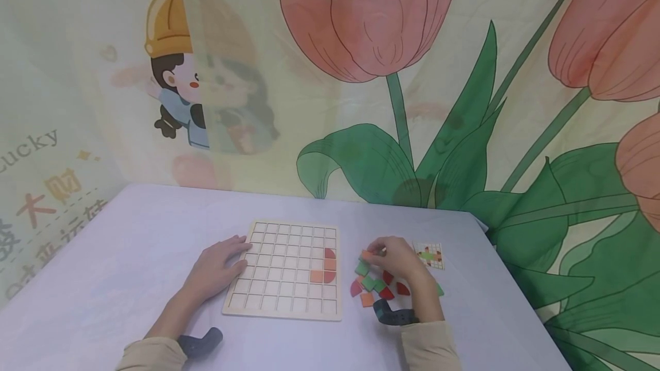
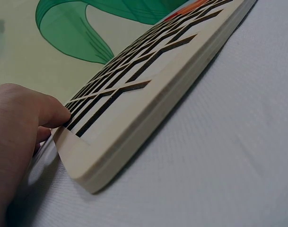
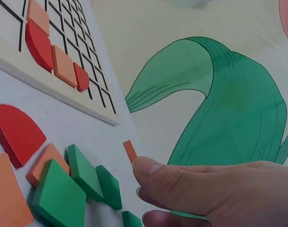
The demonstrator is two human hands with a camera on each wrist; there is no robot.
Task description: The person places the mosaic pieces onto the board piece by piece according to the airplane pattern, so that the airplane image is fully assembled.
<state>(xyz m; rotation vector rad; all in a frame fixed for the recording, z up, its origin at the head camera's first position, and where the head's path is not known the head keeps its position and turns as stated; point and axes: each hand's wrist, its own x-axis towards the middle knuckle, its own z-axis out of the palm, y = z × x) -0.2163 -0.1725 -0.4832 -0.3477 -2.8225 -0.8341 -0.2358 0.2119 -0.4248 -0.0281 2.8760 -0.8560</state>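
Note:
My left hand (image 1: pixel 216 265) rests at the left edge of a wooden grid board (image 1: pixel 281 314), fingertips at its frame. In the left wrist view the left thumb (image 2: pixel 49 111) lies on the rim of the board (image 2: pixel 129 151). Right of the board, my right hand (image 1: pixel 397 256) pinches an orange square tile (image 3: pixel 129 151) by thumb and fingertips, over loose pieces. Seated along the board's right side are a red quarter-round (image 1: pixel 330 253), an orange square (image 1: pixel 330 264), another red quarter-round (image 1: pixel 329 277) and an orange square (image 1: pixel 317 276).
Green squares (image 1: pixel 368 283), red quarter-rounds (image 1: pixel 403 288) and orange squares (image 1: pixel 367 300) lie loose right of the board, some overlapping. A small pattern card (image 1: pixel 435 256) lies beyond my right hand. The white-covered table (image 1: pixel 154 233) meets a printed curtain (image 1: pixel 247 170) behind.

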